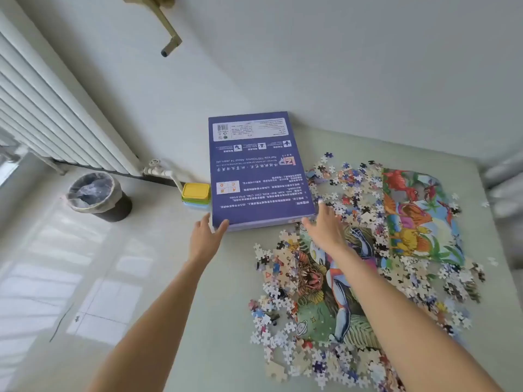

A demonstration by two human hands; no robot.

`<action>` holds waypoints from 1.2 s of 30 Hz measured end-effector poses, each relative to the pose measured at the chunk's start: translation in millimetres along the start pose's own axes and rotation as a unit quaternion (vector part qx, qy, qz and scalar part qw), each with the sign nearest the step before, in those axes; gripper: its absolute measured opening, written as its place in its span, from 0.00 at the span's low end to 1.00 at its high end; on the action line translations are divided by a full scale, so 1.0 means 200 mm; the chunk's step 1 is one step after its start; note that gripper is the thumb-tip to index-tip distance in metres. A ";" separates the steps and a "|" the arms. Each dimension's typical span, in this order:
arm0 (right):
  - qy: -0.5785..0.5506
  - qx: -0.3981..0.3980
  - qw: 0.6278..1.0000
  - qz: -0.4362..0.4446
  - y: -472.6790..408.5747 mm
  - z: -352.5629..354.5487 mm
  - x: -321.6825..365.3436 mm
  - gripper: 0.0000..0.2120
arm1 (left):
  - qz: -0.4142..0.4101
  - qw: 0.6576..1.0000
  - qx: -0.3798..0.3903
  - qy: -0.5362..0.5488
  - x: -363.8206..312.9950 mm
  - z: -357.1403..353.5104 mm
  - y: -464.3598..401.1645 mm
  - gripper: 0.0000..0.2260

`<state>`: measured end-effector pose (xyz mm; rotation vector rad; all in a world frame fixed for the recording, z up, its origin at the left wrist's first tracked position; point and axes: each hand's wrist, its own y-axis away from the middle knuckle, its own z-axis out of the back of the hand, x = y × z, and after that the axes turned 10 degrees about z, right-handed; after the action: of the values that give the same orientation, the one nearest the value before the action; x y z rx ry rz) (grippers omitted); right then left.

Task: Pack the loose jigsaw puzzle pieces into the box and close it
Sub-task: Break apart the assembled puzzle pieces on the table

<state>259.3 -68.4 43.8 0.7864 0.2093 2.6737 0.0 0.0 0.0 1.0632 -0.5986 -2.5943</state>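
Note:
A flat purple puzzle box (256, 171) lies closed on the pale green table (215, 321), printed back side up. My left hand (205, 234) touches its near left corner, thumb on the top face. My right hand (325, 224) reaches to the near right corner with fingers spread and straight. Loose jigsaw pieces (283, 281) are scattered in heaps right of and below the box. They lie on and around two colourful picture sheets (416, 216), one under my right forearm.
A yellow-lidded stack of small containers (196, 193) sits just left of the box at the table edge. On the floor at left stand a lined waste bin (97, 196) and a white radiator (48, 114). The wall rises right behind the box.

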 end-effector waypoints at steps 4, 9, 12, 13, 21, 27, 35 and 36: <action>-0.110 0.034 0.992 -0.041 -0.06 -0.05 0.00 0.30 | -0.010 0.995 0.015 0.101 -0.03 -0.03 -0.04 0.26; -0.209 -0.065 0.975 -0.037 -0.04 -0.06 -0.03 0.26 | -0.031 0.973 0.007 0.230 0.00 -0.06 -0.02 0.28; -0.285 -0.095 0.952 -0.053 0.01 -0.06 -0.06 0.29 | -0.025 0.942 0.086 0.324 -0.01 -0.05 0.05 0.28; -0.327 -0.091 0.939 -0.061 0.05 -0.06 -0.08 0.31 | -0.028 0.936 0.107 0.333 0.00 -0.05 0.08 0.30; -0.354 -0.079 0.929 -0.076 0.28 -0.10 -0.17 0.35 | -0.063 0.936 0.172 0.300 0.06 -0.06 0.35 0.43; -0.330 -0.078 0.939 -0.063 0.39 -0.09 -0.22 0.13 | -0.010 0.980 0.090 0.175 0.14 -0.11 0.42 0.40; -0.237 -0.072 0.968 -0.050 0.44 -0.06 -0.28 0.17 | -0.317 0.915 -0.075 -0.239 0.02 -0.14 0.34 0.36; -0.213 -0.075 0.974 -0.032 0.45 -0.06 -0.28 0.20 | -0.342 0.895 -0.054 -0.280 0.00 -0.16 0.34 0.34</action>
<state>271.7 -172.6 26.0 1.2505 -0.0742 2.3558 28.3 -67.7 10.7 0.5200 -0.1827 -3.5470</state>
